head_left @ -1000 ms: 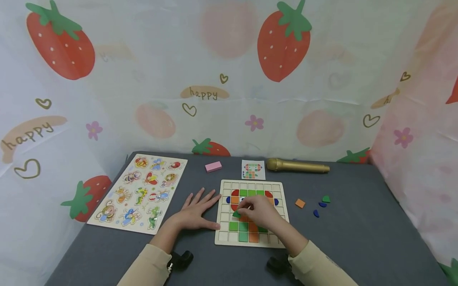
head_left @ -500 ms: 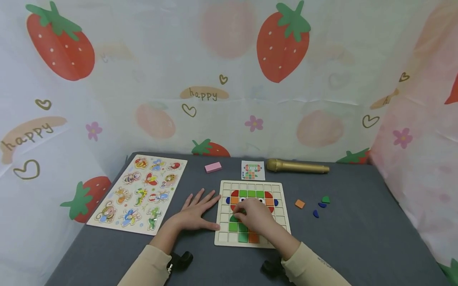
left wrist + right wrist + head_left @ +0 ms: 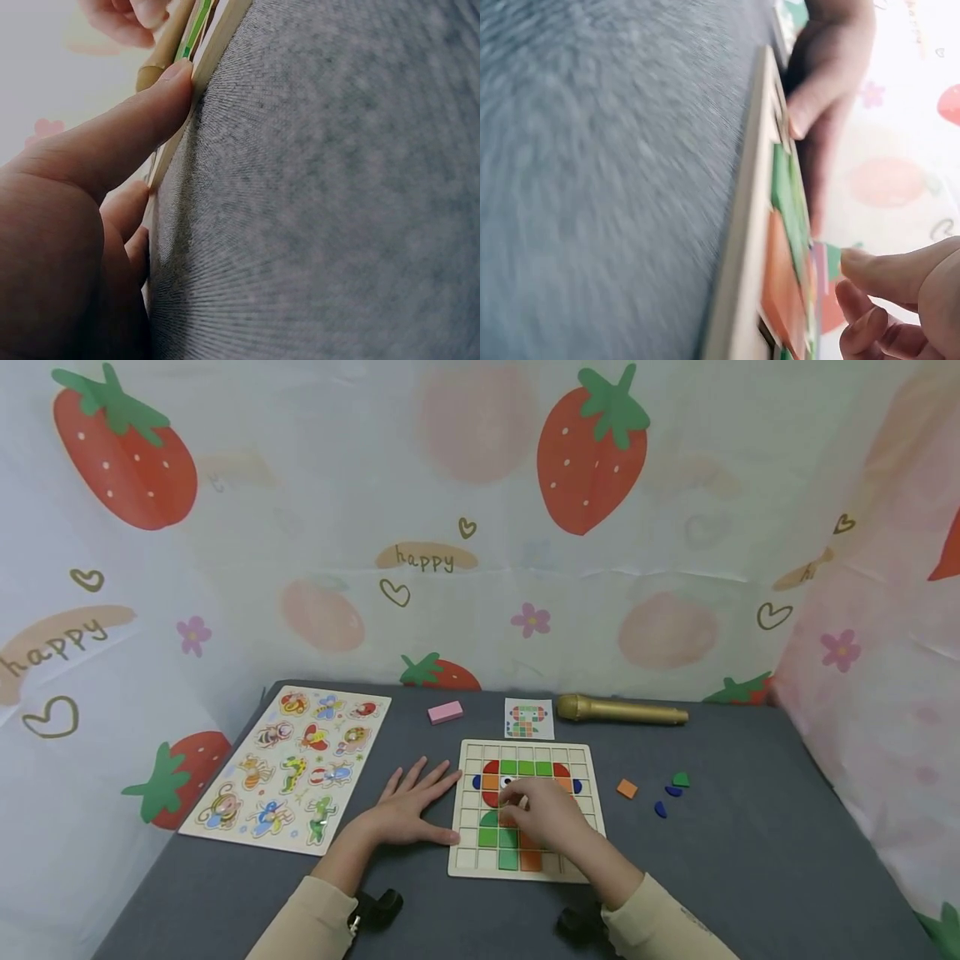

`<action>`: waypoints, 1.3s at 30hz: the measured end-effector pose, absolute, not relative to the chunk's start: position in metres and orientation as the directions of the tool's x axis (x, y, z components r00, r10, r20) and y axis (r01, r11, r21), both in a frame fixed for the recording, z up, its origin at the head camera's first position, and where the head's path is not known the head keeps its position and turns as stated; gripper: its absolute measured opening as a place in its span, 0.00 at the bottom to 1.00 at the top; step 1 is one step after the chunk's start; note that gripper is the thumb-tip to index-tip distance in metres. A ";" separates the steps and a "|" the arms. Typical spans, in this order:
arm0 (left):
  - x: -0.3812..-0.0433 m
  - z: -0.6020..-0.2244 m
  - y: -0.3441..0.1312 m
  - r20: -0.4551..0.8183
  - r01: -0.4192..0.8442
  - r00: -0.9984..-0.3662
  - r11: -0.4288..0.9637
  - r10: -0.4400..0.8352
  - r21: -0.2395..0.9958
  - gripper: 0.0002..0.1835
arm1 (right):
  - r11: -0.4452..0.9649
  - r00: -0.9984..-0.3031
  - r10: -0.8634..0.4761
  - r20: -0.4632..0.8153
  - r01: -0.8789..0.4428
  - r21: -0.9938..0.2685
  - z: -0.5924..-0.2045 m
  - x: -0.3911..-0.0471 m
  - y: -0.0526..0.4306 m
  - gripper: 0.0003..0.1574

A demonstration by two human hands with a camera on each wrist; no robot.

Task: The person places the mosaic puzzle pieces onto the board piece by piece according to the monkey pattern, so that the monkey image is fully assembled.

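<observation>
A pale wooden grid board [image 3: 466,860] lies on the grey table, partly filled with coloured tiles. My left hand [image 3: 405,814] is spread flat at its left side, thumb and fingers touching the board's edge; the left wrist view shows the thumb [image 3: 135,124] against the rim. Over the middle of the board is my right hand [image 3: 551,814], its fingers loosely bent. In the right wrist view nothing shows between that hand's thumb [image 3: 877,274] and fingers. A green rounded tile [image 3: 489,817] sits in a cell above a green square [image 3: 488,837]. The right hand hides several central cells.
Right of the board lie an orange square [image 3: 627,788], a green piece [image 3: 681,779] and two blue pieces [image 3: 661,810]. Behind it are a pattern card [image 3: 529,719], a gold microphone [image 3: 622,710] and a pink block [image 3: 446,712]. An insect puzzle board [image 3: 288,768] lies left.
The green rounded tile, pinched in my right hand a second ago, now lies in a board cell. The right hand has let go and shifted slightly right. My left hand stays put.
</observation>
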State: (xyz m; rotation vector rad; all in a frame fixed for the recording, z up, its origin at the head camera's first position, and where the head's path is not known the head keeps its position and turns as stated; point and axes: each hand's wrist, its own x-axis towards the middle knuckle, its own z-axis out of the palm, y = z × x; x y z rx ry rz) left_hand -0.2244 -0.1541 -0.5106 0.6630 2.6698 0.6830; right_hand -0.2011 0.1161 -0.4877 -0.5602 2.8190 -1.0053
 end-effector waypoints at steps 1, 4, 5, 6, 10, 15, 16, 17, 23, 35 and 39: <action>-0.224 -0.511 -0.154 -0.176 0.357 -0.846 0.780 0.503 0.513 0.54 | 0.712 -0.932 -0.361 0.035 -0.299 -0.635 -0.487 -0.201 0.119 0.06; -0.224 -0.511 -0.154 -0.177 0.355 -0.848 0.784 0.499 0.509 0.54 | 0.707 -0.945 -0.323 0.046 -0.273 -0.653 -0.482 -0.199 0.130 0.06; -0.224 -0.511 -0.153 -0.177 0.356 -0.849 0.786 0.499 0.506 0.54 | 0.705 -0.949 -0.311 0.052 -0.267 -0.657 -0.481 -0.199 0.134 0.06; -0.224 -0.511 -0.153 -0.176 0.356 -0.849 0.786 0.498 0.505 0.54 | 0.704 -0.953 -0.297 0.055 -0.257 -0.662 -0.479 -0.198 0.138 0.06; -0.224 -0.512 -0.153 -0.174 0.358 -0.849 0.785 0.499 0.506 0.55 | 0.713 -0.966 -0.250 0.070 -0.232 -0.662 -0.473 -0.196 0.155 0.05; -0.225 -0.512 -0.154 -0.183 0.352 -0.850 0.791 0.494 0.500 0.55 | 0.709 -0.975 -0.209 0.069 -0.200 -0.677 -0.468 -0.195 0.177 0.08; -0.225 -0.513 -0.154 -0.182 0.352 -0.850 0.790 0.494 0.502 0.55 | 0.709 -0.977 -0.201 0.068 -0.193 -0.679 -0.467 -0.195 0.181 0.08; -0.226 -0.513 -0.154 -0.184 0.351 -0.850 0.792 0.493 0.499 0.55 | 0.711 -0.979 -0.193 0.068 -0.187 -0.678 -0.467 -0.194 0.186 0.09; -0.226 -0.514 -0.155 -0.188 0.351 -0.848 0.793 0.495 0.498 0.56 | 0.734 -0.986 -0.152 0.069 -0.160 -0.660 -0.466 -0.196 0.212 0.09; -0.226 -0.513 -0.154 -0.186 0.346 -0.851 0.790 0.492 0.506 0.55 | 0.755 -0.996 -0.065 0.058 -0.088 -0.650 -0.473 -0.201 0.248 0.20; -0.225 -0.512 -0.153 -0.181 0.351 -0.850 0.788 0.495 0.506 0.55 | 0.768 -0.998 -0.042 0.043 -0.059 -0.637 -0.477 -0.203 0.255 0.26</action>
